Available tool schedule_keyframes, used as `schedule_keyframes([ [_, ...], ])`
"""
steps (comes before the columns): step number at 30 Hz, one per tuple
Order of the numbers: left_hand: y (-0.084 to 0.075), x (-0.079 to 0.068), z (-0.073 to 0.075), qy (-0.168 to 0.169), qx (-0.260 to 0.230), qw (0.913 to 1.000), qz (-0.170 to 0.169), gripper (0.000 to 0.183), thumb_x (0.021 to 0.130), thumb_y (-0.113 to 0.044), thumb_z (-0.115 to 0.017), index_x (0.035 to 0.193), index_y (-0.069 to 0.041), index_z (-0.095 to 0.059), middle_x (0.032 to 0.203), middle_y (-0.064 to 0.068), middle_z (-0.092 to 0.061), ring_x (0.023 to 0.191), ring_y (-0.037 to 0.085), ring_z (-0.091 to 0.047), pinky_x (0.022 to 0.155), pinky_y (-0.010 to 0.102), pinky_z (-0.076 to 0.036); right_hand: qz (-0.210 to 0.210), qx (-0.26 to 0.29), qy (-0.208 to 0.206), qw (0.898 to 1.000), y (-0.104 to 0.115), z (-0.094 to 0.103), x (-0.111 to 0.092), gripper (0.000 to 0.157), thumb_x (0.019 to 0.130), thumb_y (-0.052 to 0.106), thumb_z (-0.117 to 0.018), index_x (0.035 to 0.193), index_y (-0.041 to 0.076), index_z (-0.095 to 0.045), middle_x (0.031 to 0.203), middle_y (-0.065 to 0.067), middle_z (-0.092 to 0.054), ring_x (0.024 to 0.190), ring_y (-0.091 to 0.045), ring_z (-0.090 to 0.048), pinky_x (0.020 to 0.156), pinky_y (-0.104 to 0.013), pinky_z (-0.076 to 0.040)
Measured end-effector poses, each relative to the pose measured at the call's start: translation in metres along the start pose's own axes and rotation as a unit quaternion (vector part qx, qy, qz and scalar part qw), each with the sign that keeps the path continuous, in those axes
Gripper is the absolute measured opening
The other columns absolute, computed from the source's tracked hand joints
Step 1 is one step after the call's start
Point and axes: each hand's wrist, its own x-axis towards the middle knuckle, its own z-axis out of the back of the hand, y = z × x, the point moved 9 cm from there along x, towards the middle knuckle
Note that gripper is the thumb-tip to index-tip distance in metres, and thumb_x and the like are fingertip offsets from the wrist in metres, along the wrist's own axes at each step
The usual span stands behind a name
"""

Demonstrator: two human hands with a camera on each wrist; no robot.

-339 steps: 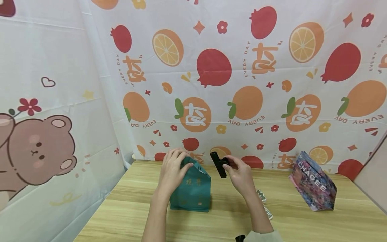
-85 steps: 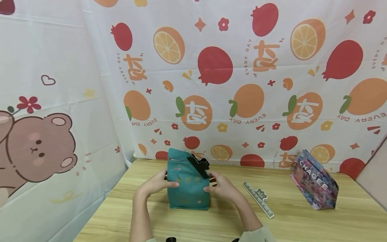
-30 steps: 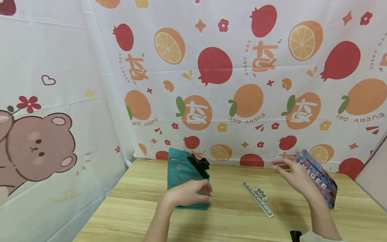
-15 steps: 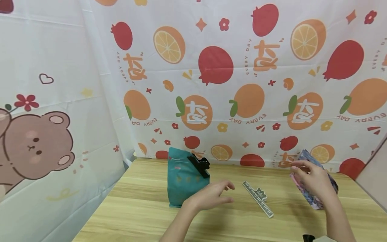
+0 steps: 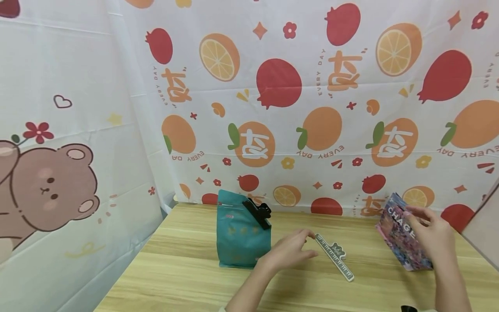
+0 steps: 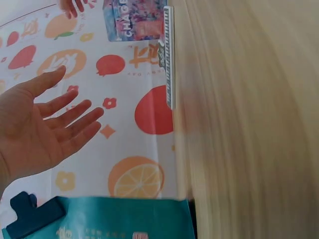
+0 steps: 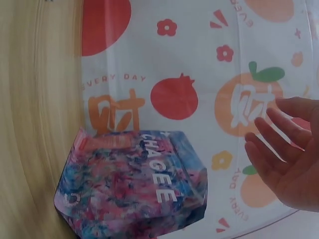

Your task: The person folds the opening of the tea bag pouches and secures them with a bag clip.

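Note:
A teal pouch (image 5: pixel 242 240) stands upright on the table, a black bulldog clip (image 5: pixel 258 214) gripping its slanted top right corner. Just right of the pouch my left hand (image 5: pixel 290 251) is over the table, fingers loosely extended and holding nothing. Its fingertips are close to the upper end of a long flat clip (image 5: pixel 334 258) with a piano-key print and a bear-shaped tab. At the right my right hand (image 5: pixel 434 232) overlaps a colourful CHAGEE bag (image 5: pixel 401 236) in the head view. The right wrist view shows those fingers (image 7: pixel 271 144) spread and apart from the bag (image 7: pixel 132 184).
The light wood table (image 5: pixel 175 260) carries these things. Behind it hangs a white cloth with fruit prints (image 5: pixel 288 130); a bear-printed cloth (image 5: pixel 50 190) closes off the left side. A small black object (image 5: pixel 408 308) shows at the bottom edge near the right sleeve.
Earlier my right hand held the black clip; now it grips the pouch's corner. Both hands have left the pouch. My left has moved right to the piano-print clip, my right to the CHAGEE bag.

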Motion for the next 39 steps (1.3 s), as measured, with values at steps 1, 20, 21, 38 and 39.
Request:
schedule_keyframes([
  [1,-0.002,0.002,-0.001,-0.002,-0.003,1.0000,0.001,0.034,0.086,-0.029,-0.066,0.113,-0.013,-0.057,0.109,-0.006,-0.056,0.095,0.005,-0.053,0.073,0.020,-0.045,-0.007,-0.002,-0.008,1.000,-0.002,0.003,0.001,0.037,0.091,0.026,-0.059,0.111,-0.005,-0.060,0.107,-0.030,-0.058,0.084,-0.037,-0.062,0.050,-0.006,-0.036],
  [20,-0.019,0.031,-0.016,-0.039,-0.046,0.9975,0.035,0.037,0.084,-0.032,-0.067,0.118,-0.019,-0.058,0.112,-0.012,-0.054,0.092,0.004,-0.054,0.071,0.021,-0.044,-0.111,-0.077,0.040,0.990,-0.065,0.010,0.004,0.056,0.093,0.034,-0.049,0.124,-0.012,-0.042,0.120,-0.040,-0.037,0.106,-0.055,-0.036,0.082,-0.062,-0.032],
  [21,-0.019,0.032,-0.017,-0.041,-0.049,0.9972,0.039,0.037,0.084,-0.032,-0.067,0.117,-0.019,-0.058,0.112,-0.012,-0.054,0.092,0.005,-0.054,0.071,0.022,-0.044,-0.114,-0.079,0.050,0.989,-0.069,0.008,0.004,0.058,0.094,0.035,-0.048,0.125,-0.013,-0.040,0.120,-0.041,-0.037,0.106,-0.055,-0.036,0.082,-0.062,-0.032],
  [38,-0.023,0.037,-0.022,-0.047,-0.059,0.9967,0.032,0.034,0.085,-0.033,-0.067,0.115,-0.019,-0.059,0.114,-0.012,-0.054,0.092,0.002,-0.054,0.069,0.020,-0.044,-0.037,-0.069,0.125,0.989,-0.091,-0.020,0.002,0.043,0.093,0.020,-0.051,0.117,-0.015,-0.043,0.113,-0.043,-0.043,0.098,-0.057,-0.044,0.072,-0.060,-0.041],
  [39,-0.024,0.037,-0.023,-0.046,-0.060,0.9967,0.031,0.034,0.085,-0.033,-0.066,0.115,-0.019,-0.059,0.115,-0.012,-0.054,0.093,0.002,-0.054,0.069,0.020,-0.044,-0.035,-0.066,0.122,0.990,-0.090,-0.020,0.002,0.042,0.093,0.018,-0.051,0.117,-0.015,-0.043,0.113,-0.043,-0.043,0.097,-0.056,-0.045,0.071,-0.059,-0.041],
])
